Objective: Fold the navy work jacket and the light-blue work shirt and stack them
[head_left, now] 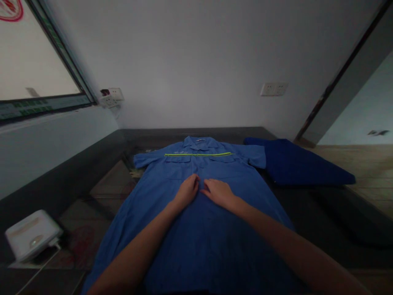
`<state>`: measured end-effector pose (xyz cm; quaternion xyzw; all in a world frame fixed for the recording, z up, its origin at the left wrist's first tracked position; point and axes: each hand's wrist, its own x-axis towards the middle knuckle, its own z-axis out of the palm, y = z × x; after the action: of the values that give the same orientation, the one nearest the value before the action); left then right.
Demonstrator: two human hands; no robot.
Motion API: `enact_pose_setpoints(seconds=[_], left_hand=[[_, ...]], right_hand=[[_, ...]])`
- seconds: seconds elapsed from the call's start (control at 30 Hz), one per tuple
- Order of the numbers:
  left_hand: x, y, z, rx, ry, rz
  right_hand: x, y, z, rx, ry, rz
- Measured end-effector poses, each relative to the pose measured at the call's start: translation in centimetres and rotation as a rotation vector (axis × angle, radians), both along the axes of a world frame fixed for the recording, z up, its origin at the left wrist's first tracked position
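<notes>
A blue short-sleeved work shirt [201, 168] lies spread face up on the dark table, its collar at the far end. A yellow-green stripe crosses its chest above two flap pockets, and small light lettering sits above the stripe. My left hand [188, 189] is on the front placket, fingers curled together at the cloth. Just right of it, my right hand [219, 191] bends its thumb and fingers toward the same front edge. Both hands appear to pinch the fabric, though the fingertips are partly hidden. The shirt's lower end lies in shadow between my forearms.
A folded dark blue cloth [302, 162] lies right of the shirt, touching its sleeve. On the left stands a white box-shaped device [32, 234] with a cable. The dark table [307, 213] meets a white wall with sockets [274, 89]. A window [37, 53] is upper left.
</notes>
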<state>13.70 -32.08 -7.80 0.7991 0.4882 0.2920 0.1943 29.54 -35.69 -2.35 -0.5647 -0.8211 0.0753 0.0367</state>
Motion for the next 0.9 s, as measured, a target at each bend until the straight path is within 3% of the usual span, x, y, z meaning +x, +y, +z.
enact_pose_setpoints(seconds=[0.17, 0.43, 0.9], left_hand=[[-0.6, 0.0, 0.0, 0.085, 0.079, -0.012], [-0.8, -0.3, 0.5, 0.09, 0.189, 0.013], [0.4, -0.6, 0.6, 0.071, 0.243, -0.081]], right_hand=[[-1.7, 0.0, -1.3, 0.016, -0.074, -0.097], [-1.5, 0.2, -1.9, -0.007, -0.047, -0.159], [2.1, 2.1, -6.3, 0.007, 0.715, -0.127]])
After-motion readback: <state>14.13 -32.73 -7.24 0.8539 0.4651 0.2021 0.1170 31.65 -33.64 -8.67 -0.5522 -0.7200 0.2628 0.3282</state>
